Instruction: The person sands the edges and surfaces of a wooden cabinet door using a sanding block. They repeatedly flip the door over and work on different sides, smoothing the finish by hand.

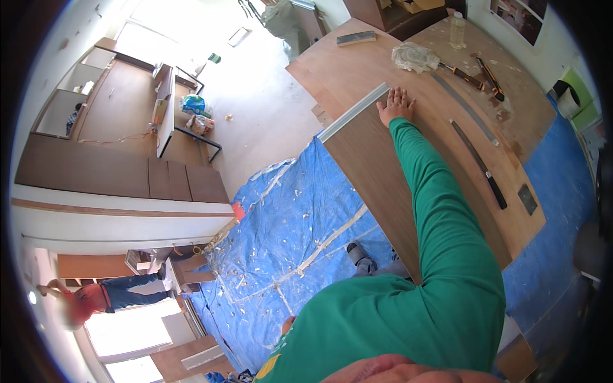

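My right hand point(397, 106) lies palm down, fingers slightly spread, on a brown wood-grain panel point(368, 158). A pale grey edge strip point(353, 114) runs along the panel's far end, just left of my fingers. The panel rests on a plywood worktop point(345, 62), and its left side reaches out over the blue tarp. Only a sliver of my left hand point(288, 325) shows beside my torso; its fingers are hidden. Right of my forearm are a long-bladed tool with a black handle point(479, 165) and a flat grey metal strip point(464, 109).
Further back are crumpled plastic point(414, 57), an orange-and-black handled tool point(467, 78), a utility knife point(490, 79), a bottle point(457, 30) and a grey block point(356, 38). A dark plate point(527, 199) lies near the worktop corner. Debris dots the tarp point(282, 239). Another person point(96, 301) stands far left.
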Demonstrator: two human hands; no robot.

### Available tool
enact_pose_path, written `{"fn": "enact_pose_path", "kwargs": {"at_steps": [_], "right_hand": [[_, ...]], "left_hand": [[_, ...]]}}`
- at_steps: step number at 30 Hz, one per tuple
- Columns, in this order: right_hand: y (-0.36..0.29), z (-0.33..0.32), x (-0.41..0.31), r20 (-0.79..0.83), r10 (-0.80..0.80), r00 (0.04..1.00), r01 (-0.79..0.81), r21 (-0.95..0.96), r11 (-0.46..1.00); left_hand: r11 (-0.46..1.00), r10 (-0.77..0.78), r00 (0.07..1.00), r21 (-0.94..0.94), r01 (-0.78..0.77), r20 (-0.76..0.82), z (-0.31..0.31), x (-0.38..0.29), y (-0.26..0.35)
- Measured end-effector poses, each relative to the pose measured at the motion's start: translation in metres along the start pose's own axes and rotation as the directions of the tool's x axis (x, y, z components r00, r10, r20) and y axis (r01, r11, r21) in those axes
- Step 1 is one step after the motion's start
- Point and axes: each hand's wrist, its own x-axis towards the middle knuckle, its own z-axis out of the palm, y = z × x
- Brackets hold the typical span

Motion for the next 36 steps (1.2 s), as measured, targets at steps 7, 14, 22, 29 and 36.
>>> {"fn": "enact_pose_path", "kwargs": {"at_steps": [7,14,22,29,36], "right_hand": [[0.0,-0.005,0.016,0.021,0.047,0.999,-0.049,0.098,0.994],[0.028,0.003,-0.022,-0.096,0.103,0.99,-0.107,-0.045,0.993],[0.12,0.005,-0.111,-0.067,0.028,0.997,-0.029,-0.012,1.0],[0.227,0.023,-0.246,-0.148,-0.008,0.989,-0.019,-0.177,0.984],[0.363,0.04,-0.402,-0.231,0.36,0.904,-0.389,-0.096,0.916]], "left_hand": [[0.996,-0.086,0.994,-0.027,0.088,0.065,0.027,-0.012,-0.002],[0.999,-0.011,0.996,-0.029,0.014,0.091,0.029,0.022,0.019],[0.965,0.26,0.965,-0.051,-0.258,0.045,0.026,0.134,0.094],[0.617,0.767,0.597,0.02,-0.786,-0.234,-0.02,0.217,0.287],[0.614,0.533,0.844,-0.711,-0.344,0.052,-0.058,0.263,0.456]]}}
